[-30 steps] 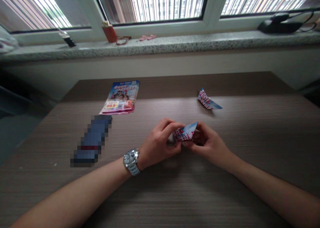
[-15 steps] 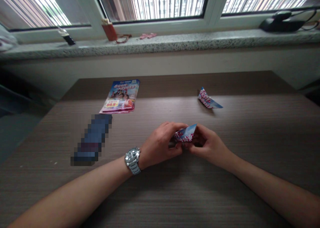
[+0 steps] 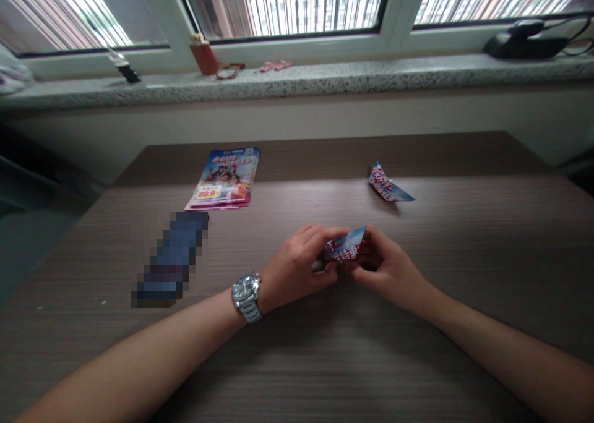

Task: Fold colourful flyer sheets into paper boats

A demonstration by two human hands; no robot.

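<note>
Between my hands is a small folded piece of printed paper (image 3: 346, 245), blue and white with red lettering. My left hand (image 3: 301, 259), with a metal watch (image 3: 246, 290) at the wrist, pinches its left side. My right hand (image 3: 387, 263) grips the right side, thumb below and fingers behind. The fingertips nearly meet under the paper, and its underside is hidden. Farther off to the right, another folded paper (image 3: 387, 187) of the same print stands on the table with a pointed end.
A stack of printed flyers (image 3: 226, 179) lies at the back left of the table (image 3: 297, 361). Nearer me is a pixelated dark blue object (image 3: 171, 259). On the stone windowsill (image 3: 334, 76) sit a red box (image 3: 204, 57), a pink item (image 3: 276, 66) and a black device with a cable (image 3: 526, 42).
Hardly anything differs. The folded paper tips up very slightly between my fingers, while both hands keep their hold in the same place.
</note>
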